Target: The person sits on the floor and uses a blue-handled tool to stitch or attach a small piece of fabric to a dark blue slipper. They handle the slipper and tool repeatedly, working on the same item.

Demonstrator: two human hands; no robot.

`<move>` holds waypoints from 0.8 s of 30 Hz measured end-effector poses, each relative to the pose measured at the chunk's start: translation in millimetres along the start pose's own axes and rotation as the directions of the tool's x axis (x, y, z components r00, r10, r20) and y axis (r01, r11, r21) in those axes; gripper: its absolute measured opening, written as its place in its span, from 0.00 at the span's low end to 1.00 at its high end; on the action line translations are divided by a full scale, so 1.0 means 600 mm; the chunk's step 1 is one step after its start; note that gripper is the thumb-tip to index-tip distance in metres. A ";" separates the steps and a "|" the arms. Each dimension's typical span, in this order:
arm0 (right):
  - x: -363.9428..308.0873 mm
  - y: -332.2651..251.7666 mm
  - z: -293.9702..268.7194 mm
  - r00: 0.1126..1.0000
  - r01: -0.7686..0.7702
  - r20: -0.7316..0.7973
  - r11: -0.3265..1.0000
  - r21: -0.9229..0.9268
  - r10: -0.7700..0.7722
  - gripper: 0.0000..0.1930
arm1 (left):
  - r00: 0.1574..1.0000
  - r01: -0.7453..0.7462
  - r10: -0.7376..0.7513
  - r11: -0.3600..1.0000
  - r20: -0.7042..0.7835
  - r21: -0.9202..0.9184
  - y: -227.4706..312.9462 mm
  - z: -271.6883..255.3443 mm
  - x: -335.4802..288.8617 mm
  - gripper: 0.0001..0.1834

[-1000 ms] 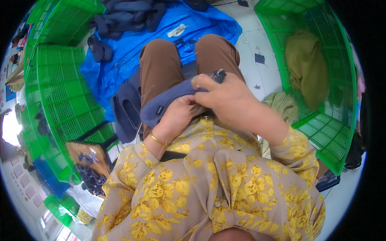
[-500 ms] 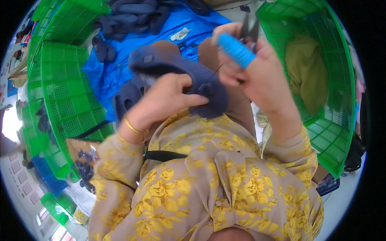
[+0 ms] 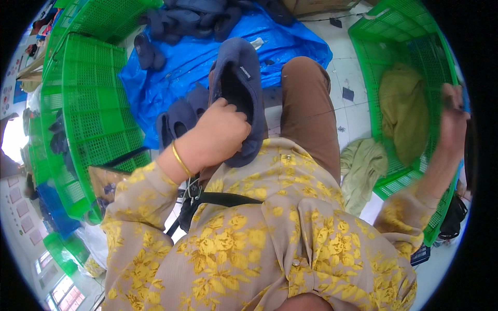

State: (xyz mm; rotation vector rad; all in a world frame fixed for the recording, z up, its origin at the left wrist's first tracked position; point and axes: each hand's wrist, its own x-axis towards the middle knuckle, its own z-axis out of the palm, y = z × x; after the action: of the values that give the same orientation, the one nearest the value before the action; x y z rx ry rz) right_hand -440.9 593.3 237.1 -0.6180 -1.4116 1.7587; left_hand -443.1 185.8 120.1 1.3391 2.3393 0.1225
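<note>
Navy fabric covers the slipper (image 3: 253, 96) near the upper middle of the frame, gripped by my left hand (image 3: 220, 129), its fingers curled into the opening. My 2 hands are well apart: my right hand (image 3: 454, 106) blurs at the right edge, and I cannot tell whether it is closed. Dark slippers (image 3: 187, 18) lie piled at upper left on a blue sheet (image 3: 295, 44).

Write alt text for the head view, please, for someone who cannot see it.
A person's left hand grips a dark blue slipper by its opening, while the blurred right hand is far out to the right. More slippers lie on a blue plastic sheet between green crates.
</note>
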 end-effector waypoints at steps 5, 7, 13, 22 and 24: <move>-0.180 0.171 0.011 0.691 -0.339 0.602 0.915 -0.218 0.400 0.09 | 0.874 0.072 -0.075 0.997 -0.480 -0.025 0.025 0.029 -0.036 0.22; -0.267 0.202 0.039 0.575 -0.100 0.694 0.879 -0.467 0.434 0.09 | 0.862 0.145 -0.155 0.988 -0.483 -0.058 0.026 0.039 -0.057 0.23; -0.350 0.218 0.083 0.059 0.308 0.933 0.883 -0.355 0.354 0.16 | 0.740 0.178 -0.407 0.886 -0.536 -0.428 0.050 0.085 -0.071 0.16; -0.340 0.222 0.082 -0.079 0.416 0.913 0.845 -0.335 0.401 0.19 | 0.734 0.085 -0.482 0.764 -0.478 -0.639 0.048 0.095 -0.076 0.11; -0.336 0.223 0.086 -0.098 0.413 0.904 0.844 -0.343 0.415 0.18 | 0.747 0.071 -0.468 0.762 -0.472 -0.644 0.043 0.098 -0.074 0.11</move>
State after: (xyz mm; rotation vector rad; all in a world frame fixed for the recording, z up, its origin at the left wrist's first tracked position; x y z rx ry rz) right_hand -400.8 389.2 102.4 0.9529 -3.0760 1.6753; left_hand -378.5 154.1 89.3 0.6451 2.6249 1.2653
